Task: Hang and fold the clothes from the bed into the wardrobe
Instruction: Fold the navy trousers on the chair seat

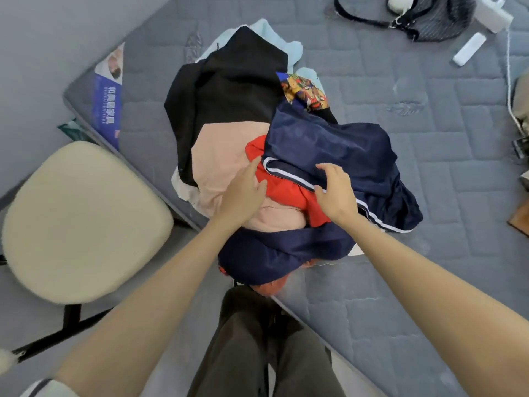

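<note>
From the head camera, the clothes pile [257, 156] lies on the bed [429, 173], a bare grey quilted mattress, near its corner in front of the person.

The left hand [246, 190] lies flat, fingers straight and loosely spread, on the peach garment [217, 156], its fingertips at the edge of the red garment [283, 190]. The right hand [333, 190] pinches the white-striped hem of the navy garment [329, 144], fingers curled over the top and thumb against the edge.

A black garment [229, 90] covers the far part of the pile. A pale blue cloth [287, 45] and a patterned cloth [305, 91] show only as slivers from under it. More navy fabric [286, 250] wraps the near side. Whether it belongs to the held piece cannot be told, as the forearms cross the join. A bit of reddish cloth [269, 285] pokes out below it, mostly buried.

A cream chair seat [80, 219] stands beside the bed on the left. At the far edge a dark bag [435, 21] is cut off by the frame, with a white bar-shaped object [469, 48] and a white cord [509, 81] near it. Things at the right border are too cropped to identify.
</note>
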Demonstrator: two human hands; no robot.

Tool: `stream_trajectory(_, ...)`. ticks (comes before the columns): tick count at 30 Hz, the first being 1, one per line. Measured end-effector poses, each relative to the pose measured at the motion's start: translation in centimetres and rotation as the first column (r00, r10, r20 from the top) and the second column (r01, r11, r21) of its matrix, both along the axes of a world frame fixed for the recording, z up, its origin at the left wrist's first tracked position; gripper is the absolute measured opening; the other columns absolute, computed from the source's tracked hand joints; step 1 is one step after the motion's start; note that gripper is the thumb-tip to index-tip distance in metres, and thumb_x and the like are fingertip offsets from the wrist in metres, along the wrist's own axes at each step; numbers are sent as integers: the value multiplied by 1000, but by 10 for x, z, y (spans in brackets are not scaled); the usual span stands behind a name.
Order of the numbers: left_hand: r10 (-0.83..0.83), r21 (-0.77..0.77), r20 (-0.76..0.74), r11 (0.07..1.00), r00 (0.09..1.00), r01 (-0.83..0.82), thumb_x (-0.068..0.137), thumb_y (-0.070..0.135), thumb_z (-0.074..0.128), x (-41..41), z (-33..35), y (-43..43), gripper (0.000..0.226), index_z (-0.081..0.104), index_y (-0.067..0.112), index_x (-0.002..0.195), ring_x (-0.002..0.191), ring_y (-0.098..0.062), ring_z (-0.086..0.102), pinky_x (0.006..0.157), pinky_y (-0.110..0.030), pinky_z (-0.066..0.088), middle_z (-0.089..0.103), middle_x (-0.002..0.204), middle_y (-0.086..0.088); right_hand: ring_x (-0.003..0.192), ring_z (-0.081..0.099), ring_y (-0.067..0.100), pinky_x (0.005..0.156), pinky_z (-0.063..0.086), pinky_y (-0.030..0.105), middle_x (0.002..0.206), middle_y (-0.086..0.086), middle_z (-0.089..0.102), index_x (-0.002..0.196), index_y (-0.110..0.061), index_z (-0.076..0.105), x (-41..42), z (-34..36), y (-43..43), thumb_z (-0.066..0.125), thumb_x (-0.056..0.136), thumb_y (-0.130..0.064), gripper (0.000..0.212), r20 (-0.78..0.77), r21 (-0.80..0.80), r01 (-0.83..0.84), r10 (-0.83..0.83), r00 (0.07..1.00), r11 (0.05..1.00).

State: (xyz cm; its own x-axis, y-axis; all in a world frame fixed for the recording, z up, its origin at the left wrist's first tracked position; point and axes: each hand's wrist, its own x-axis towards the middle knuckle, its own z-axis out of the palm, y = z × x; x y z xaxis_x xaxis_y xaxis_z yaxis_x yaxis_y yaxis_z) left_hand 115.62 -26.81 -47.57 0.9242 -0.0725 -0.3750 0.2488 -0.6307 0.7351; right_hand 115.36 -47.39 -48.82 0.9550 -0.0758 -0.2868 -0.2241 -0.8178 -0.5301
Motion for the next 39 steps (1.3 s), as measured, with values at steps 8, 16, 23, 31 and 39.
stream_trajectory(8,176,-60,-59,982,983,-180,92,22,61,66,-55,-36,47,46,12,134,115,-26,54,86,-27,41,58,128,-6,111,50,28,93,39,43,122,6,54,119,-14,52,40,-47,-17,58,90,-10,30,23,-132,105,-103,994,986)
stream_trajectory(16,313,-70,90,949,946,-307,92,0,38,41,-23,-11,28,55,10,111,78,-8,49,74,-22,36,55,93,8,67,53,6,62,38,22,77,-12,60,93,-26,52,34,-10,6,52,97,-24,4,140,244,140,-178,974,960)
stream_trajectory(23,589,-3,152,803,794,-596,88,-6,35,17,12,94,39,58,9,117,90,-21,55,80,-30,43,60,100,-4,61,47,2,62,38,15,74,-13,56,97,-24,57,23,36,95,59,91,-11,14,182,443,-150,75,980,884)
stream_trajectory(31,418,-95,17,905,908,-415,80,-13,50,-13,11,111,53,50,4,131,108,-29,59,92,-41,51,59,123,-15,120,44,23,98,40,40,131,0,52,132,-21,49,-14,13,87,66,86,-32,50,-193,83,-318,328,925,944)
stream_trajectory(39,-79,-36,-32,996,996,78,93,9,53,-25,2,1,57,36,25,146,131,-19,39,107,-34,36,36,147,2,120,49,31,104,37,38,133,15,49,131,-7,49,-55,-20,-26,55,94,-16,38,-239,71,417,-391,889,906)
